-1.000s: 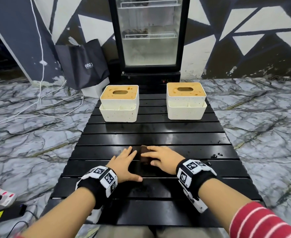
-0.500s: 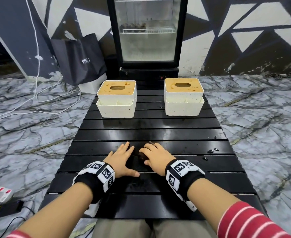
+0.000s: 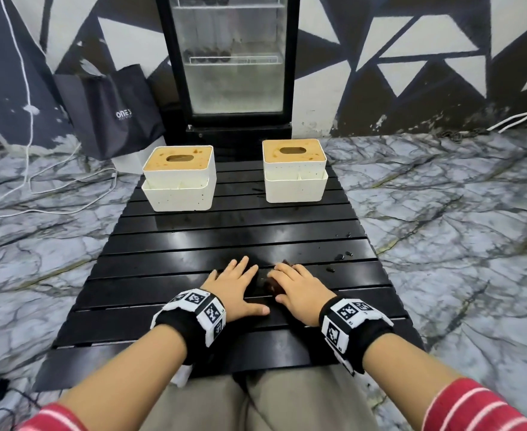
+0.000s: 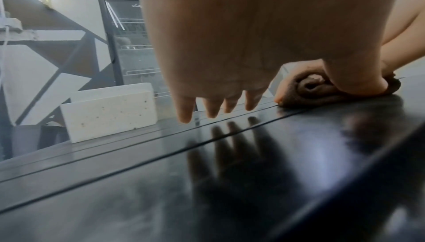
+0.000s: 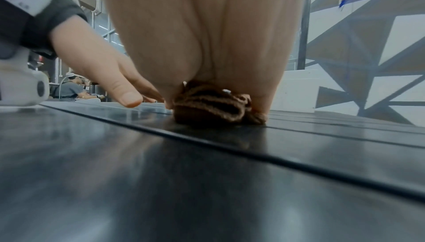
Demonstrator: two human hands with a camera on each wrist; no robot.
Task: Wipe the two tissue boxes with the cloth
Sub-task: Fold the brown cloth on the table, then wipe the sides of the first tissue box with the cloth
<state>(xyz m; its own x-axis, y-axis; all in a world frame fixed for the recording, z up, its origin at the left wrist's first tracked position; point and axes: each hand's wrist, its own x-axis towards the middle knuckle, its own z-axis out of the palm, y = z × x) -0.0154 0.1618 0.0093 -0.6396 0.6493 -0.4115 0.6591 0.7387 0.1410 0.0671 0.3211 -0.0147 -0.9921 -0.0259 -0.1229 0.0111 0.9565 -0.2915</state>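
1. The cloth (image 5: 214,104), a small brown bundle, lies on the near part of the black slatted surface (image 3: 193,244), under the right hand (image 3: 299,290), whose fingers curl over it and grip it.
2. The left hand (image 3: 234,287) rests flat just beside it, fingers spread and holding nothing.
3. The two tissue boxes, the left box (image 3: 179,178) and the right box (image 3: 295,171), stand well apart from the hands at the far end, each lid blotched with brown stains.
4. The step in hand looks like picking up the cloth; no wiping has begun.
5. Next, the right hand likely needs to lift the cloth and carry it forward to one lid, while the left hand could steady that box.
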